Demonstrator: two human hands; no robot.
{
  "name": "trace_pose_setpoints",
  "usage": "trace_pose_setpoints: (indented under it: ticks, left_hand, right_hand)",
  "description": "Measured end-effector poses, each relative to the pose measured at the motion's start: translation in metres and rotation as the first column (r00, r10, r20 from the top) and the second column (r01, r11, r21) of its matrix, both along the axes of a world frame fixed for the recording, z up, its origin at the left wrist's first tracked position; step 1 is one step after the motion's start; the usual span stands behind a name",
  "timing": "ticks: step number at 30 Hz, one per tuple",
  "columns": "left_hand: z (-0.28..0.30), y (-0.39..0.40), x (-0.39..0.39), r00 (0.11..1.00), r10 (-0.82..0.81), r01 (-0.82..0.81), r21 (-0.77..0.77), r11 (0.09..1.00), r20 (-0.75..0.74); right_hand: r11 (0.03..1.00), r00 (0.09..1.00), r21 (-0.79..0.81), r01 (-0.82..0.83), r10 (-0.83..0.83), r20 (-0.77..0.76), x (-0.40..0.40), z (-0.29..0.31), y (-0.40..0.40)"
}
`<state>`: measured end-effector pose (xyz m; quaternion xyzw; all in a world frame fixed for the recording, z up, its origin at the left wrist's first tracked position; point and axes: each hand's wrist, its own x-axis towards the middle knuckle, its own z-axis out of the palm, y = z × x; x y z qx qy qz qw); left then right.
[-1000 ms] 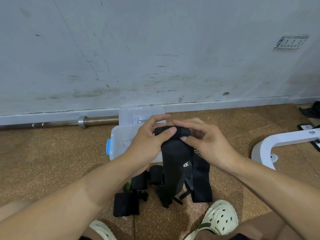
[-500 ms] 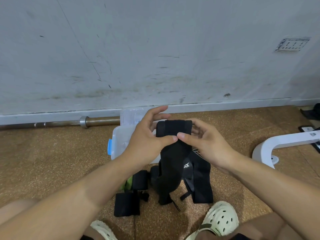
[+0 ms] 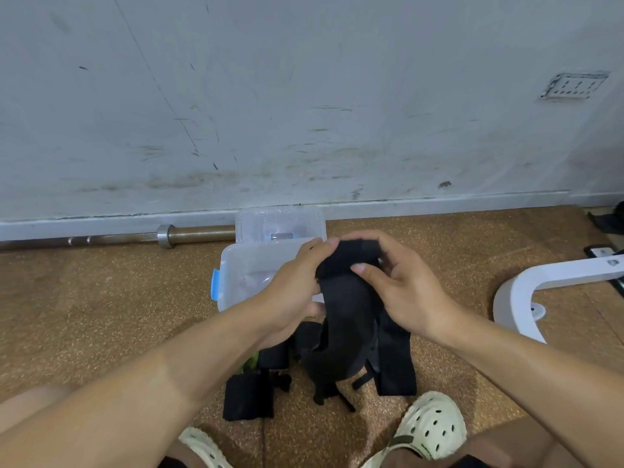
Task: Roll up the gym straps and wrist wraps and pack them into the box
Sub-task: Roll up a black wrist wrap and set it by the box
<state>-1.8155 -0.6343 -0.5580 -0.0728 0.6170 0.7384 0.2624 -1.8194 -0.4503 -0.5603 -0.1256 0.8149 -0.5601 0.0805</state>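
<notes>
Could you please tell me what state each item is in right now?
Wrap: partly rolled at top, tail hanging.
Left hand: grips the roll.
Right hand: pinches the roll.
Box: open, lid behind it.
Straps: unrolled, on the floor.

Gym, floor-level corner. Evidence: steel barbell [image 3: 118, 237] lying along the base of a scuffed grey wall [image 3: 304, 96]; speckled brown rubber floor [image 3: 101, 315]; white tubular equipment frame [image 3: 526, 292] at right; black lifting straps [image 3: 395, 359] on the floor.
</notes>
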Motion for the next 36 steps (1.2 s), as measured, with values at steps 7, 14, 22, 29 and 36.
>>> trace_pose_setpoints:
  ticks: [7, 14, 22, 29, 36]
  left_hand:
    - [-0.010, 0.002, 0.005, 1.000, -0.005, 0.004, 0.029, 1.000, 0.025]
    - [-0.003, 0.000, -0.008, 0.995, 0.098, -0.097, 0.012, 0.995, -0.026]
    - [0.000, -0.002, -0.013, 0.989, 0.147, -0.147, 0.041, 0.988, -0.002]
    - [-0.006, -0.004, -0.012, 0.990, 0.135, -0.138, 0.099, 0.986, 0.039]
    - [-0.013, -0.006, -0.008, 0.988, 0.156, -0.154, 0.080, 0.985, -0.011]
  right_hand:
    - [0.973, 0.990, 0.197, -0.118, 0.100, 0.100, 0.006, -0.005, 0.001]
    - [0.995, 0.952, -0.102, -0.013, 0.044, 0.303, -0.015, 0.018, 0.004]
    - [0.914, 0.777, -0.399, 0.077, 0.196, 0.598, -0.022, 0.018, 0.017]
    - [0.932, 0.891, -0.321, 0.167, -0.003, 0.454, -0.014, 0.006, 0.010]
    - [0.997, 0.957, -0.082, 0.008, 0.016, 0.290, -0.006, 0.008, 0.005]
